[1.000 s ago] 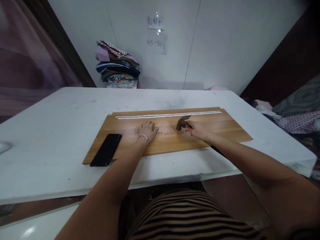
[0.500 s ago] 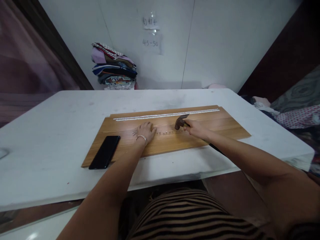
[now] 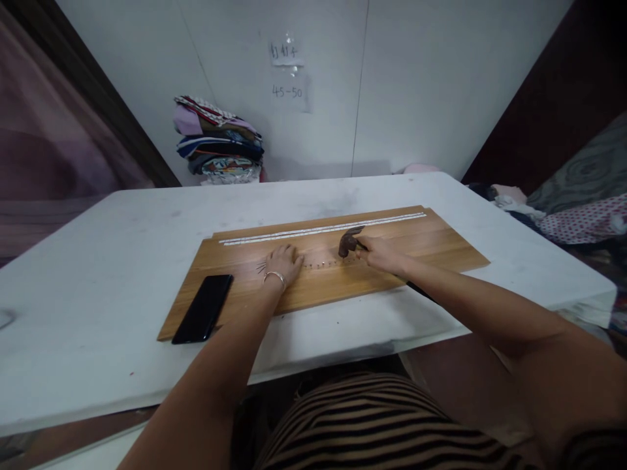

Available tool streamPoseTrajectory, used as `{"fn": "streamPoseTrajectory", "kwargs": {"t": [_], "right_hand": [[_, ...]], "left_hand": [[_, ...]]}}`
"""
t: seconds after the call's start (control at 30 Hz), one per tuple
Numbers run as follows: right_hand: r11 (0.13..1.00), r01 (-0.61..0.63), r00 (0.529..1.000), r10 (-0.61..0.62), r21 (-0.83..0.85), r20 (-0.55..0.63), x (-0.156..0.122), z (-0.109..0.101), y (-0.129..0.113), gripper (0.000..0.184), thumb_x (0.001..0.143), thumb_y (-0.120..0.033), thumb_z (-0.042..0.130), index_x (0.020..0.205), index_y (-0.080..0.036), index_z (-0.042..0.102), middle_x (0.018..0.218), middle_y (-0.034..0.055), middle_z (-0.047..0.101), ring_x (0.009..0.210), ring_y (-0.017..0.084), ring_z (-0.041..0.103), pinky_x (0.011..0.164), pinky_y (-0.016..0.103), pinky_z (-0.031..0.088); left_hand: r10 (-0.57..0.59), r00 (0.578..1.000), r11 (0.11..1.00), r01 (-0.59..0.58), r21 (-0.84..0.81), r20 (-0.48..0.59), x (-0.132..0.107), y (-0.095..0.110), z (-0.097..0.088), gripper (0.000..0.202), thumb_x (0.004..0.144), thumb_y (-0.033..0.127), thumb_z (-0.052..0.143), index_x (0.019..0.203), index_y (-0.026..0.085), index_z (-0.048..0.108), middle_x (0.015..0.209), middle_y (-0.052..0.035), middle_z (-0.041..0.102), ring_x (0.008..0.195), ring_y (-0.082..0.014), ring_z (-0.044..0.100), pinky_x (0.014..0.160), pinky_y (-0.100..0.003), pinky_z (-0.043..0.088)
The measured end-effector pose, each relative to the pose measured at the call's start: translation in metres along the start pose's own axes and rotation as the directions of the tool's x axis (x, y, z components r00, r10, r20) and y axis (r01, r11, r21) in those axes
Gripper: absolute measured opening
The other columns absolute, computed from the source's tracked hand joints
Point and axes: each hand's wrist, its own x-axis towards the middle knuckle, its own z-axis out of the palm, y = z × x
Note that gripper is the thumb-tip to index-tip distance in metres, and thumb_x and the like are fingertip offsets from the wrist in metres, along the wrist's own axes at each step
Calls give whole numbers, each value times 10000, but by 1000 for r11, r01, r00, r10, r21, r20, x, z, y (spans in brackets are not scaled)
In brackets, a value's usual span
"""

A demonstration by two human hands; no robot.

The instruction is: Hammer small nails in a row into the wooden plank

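My right hand (image 3: 381, 254) is closed around the handle of a claw hammer (image 3: 347, 243), close behind its head. The hammer's face is low over a row of nails (image 3: 323, 264) standing in the wooden board (image 3: 421, 241); I cannot tell if it touches one. Flat on the board lies my left hand (image 3: 284, 262), fingers stretched out, at the left end of that row. A few loose nails (image 3: 261, 267) lie just left of this hand. Two white printed strips (image 3: 318, 229) run along the board's far side.
A black phone (image 3: 203, 309) rests on the board's left end, partly over its edge. The board lies on a white-covered table (image 3: 93, 281). Folded cloth (image 3: 220, 140) is stacked by the wall behind, below paper labels (image 3: 288, 91). More fabric (image 3: 582, 219) is at the right.
The hammer head has dropped slightly towards the nail row. My left hand stays on the board. The whole view has shifted a little.
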Motion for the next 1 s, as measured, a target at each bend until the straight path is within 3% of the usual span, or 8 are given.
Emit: {"fn": "streamPoseTrajectory", "kwargs": {"t": [0.27, 1.0], "right_hand": [[1000, 7, 1000, -7, -24, 13, 4, 6, 11, 240, 817, -205, 577, 1013, -149, 702, 1014, 99, 747, 921, 228, 658, 749, 277, 458], [1000, 19, 1000, -19, 22, -3, 2, 2, 4, 244, 807, -200, 556, 995, -160, 707, 880, 60, 721, 786, 190, 616, 722, 272, 449]], "left_hand": [[-1, 1000, 1000, 1, -2, 0, 0, -1, 0, 478, 971, 440, 392, 1339, 214, 596, 1506, -110, 536, 1411, -272, 450, 1165, -431, 337], [-10, 1000, 1000, 10, -8, 4, 1, 0, 0, 464, 975, 436, 401, 1334, 213, 592, 1505, -109, 536, 1418, -269, 443, 1174, -448, 326]]}}
